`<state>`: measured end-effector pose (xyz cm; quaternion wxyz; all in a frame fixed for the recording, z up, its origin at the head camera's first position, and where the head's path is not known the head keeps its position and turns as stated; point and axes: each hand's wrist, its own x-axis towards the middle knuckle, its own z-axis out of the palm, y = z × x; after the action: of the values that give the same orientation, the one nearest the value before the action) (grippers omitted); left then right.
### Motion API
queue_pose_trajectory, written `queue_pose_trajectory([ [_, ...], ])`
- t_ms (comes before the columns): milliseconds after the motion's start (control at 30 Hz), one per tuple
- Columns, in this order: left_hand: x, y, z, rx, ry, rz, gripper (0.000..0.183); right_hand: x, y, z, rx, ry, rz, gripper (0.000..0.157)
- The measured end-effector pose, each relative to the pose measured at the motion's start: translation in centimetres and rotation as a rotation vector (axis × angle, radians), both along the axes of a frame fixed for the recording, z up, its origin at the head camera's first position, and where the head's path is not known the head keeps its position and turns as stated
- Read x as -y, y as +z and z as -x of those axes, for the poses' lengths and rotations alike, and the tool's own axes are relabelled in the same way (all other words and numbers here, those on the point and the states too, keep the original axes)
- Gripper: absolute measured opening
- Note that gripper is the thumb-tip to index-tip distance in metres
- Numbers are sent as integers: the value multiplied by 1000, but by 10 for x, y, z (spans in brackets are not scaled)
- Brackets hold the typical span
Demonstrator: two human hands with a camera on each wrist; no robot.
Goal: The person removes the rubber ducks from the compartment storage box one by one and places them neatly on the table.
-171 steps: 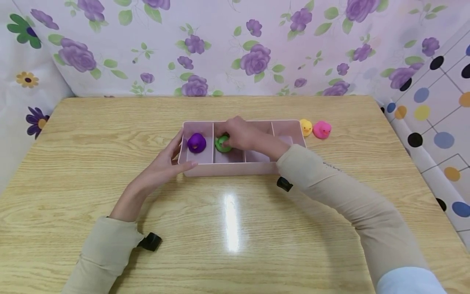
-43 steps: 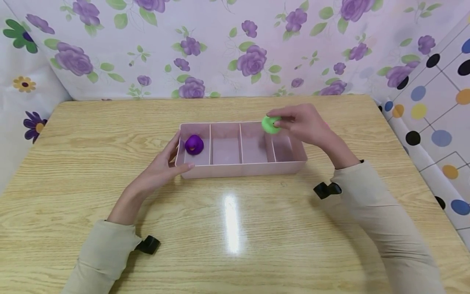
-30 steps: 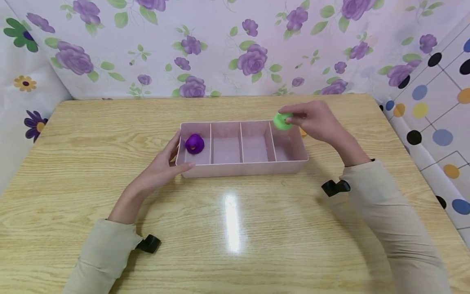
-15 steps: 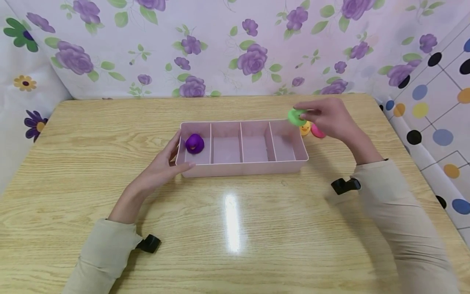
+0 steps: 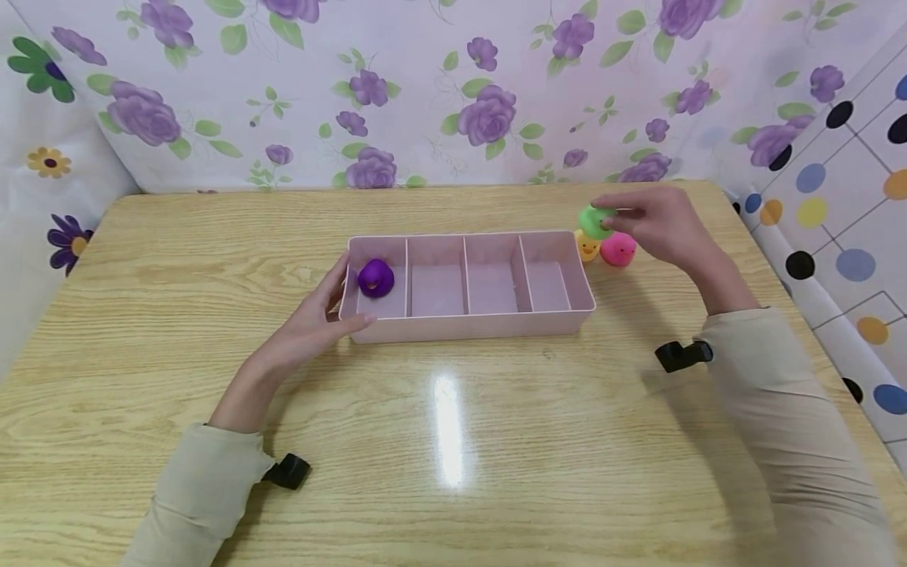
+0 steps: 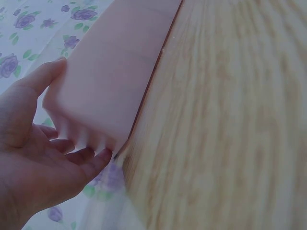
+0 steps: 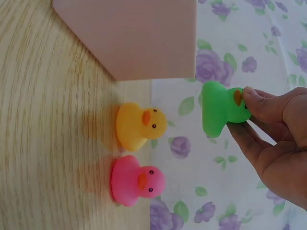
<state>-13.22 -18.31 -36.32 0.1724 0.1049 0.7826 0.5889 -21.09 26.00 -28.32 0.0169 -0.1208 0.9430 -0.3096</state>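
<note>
My right hand [image 5: 664, 224] pinches a green rubber duck [image 7: 217, 110] by its head between thumb and fingers, above the table beyond the right end of a pink divided box [image 5: 468, 327]. In the right wrist view the duck hangs apart from the box wall. Below it, a yellow rubber duck [image 7: 132, 127] and a pink rubber duck [image 7: 129, 181] stand side by side on the table. My left hand [image 5: 306, 332] grips the box's left end, thumb at the front rim and fingers curled at the end wall. A purple rubber duck [image 5: 375, 278] sits in the leftmost compartment.
The wooden table [image 5: 354, 457] reaches back to a flowered cloth [image 5: 425, 94]. A polka-dot sheet [image 5: 850, 260] runs along the right side. Three compartments of the box hold no ducks. Each sleeve cuff carries a small black device.
The right hand has taken the green duck out of the second compartment and carried it rightward past the box's right end. The left hand has stayed on the box.
</note>
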Motion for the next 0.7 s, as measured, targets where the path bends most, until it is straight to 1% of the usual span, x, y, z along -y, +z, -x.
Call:
queue_pose_trajectory([
  [367,0,0,-1,-5,3,3,93,-22,-5,5,43,-46,-45,35],
  [533,0,-1,-1,-10,-2,-6,93,-31,-8,8,77,-79,-51,36],
  [700,1,-2,-1,-13,-3,-3,93,-39,-12,10,93,-100,-54,37],
])
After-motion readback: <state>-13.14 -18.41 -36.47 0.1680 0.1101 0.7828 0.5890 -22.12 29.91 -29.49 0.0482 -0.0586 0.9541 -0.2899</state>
